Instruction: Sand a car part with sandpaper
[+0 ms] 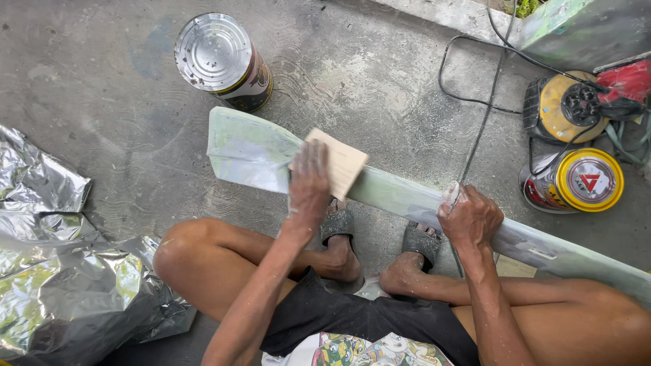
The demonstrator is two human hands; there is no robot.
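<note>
Pressing a tan sanding block (337,160) flat with my left hand (309,184), I held the long pale-green plank (400,196) with my right hand (470,217) closed around it.

2 round tins: silver-lidded can (222,59) at top, yellow-lidded can (575,181) at right.
</note>
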